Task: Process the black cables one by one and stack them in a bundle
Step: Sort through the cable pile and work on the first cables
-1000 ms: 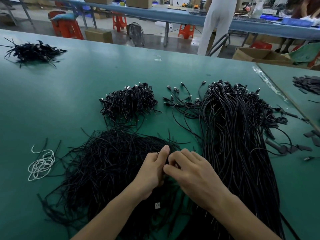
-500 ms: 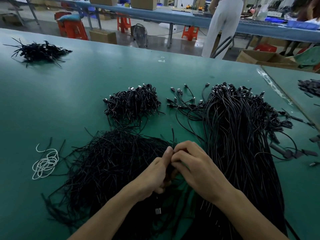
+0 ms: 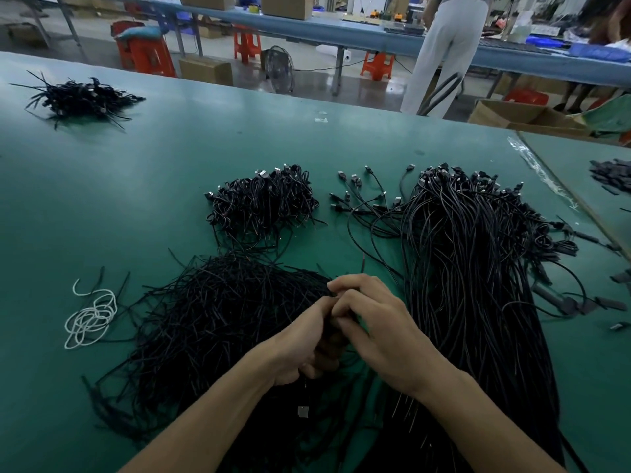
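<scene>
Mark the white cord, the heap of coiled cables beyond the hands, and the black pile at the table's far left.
white cord (image 3: 91, 315): head view, among its loops.
heap of coiled cables (image 3: 263, 203): head view, centre of the heap.
black pile (image 3: 82, 97): head view, middle of the pile.

A green surface (image 3: 170, 172) carries several heaps of black cable.
A broad heap of long black cables (image 3: 478, 268) runs down the right side, plugs at its far end. A few loose cables (image 3: 362, 203) fan out just beside it. Left of those sits a coiled bundle (image 3: 263, 203), and nearer the front spreads a tangle of thin black strands (image 3: 211, 319). A white cord (image 3: 90, 315) lies looped at the left, and a small dark pile (image 3: 78, 97) rests well apart at the far left.
</scene>
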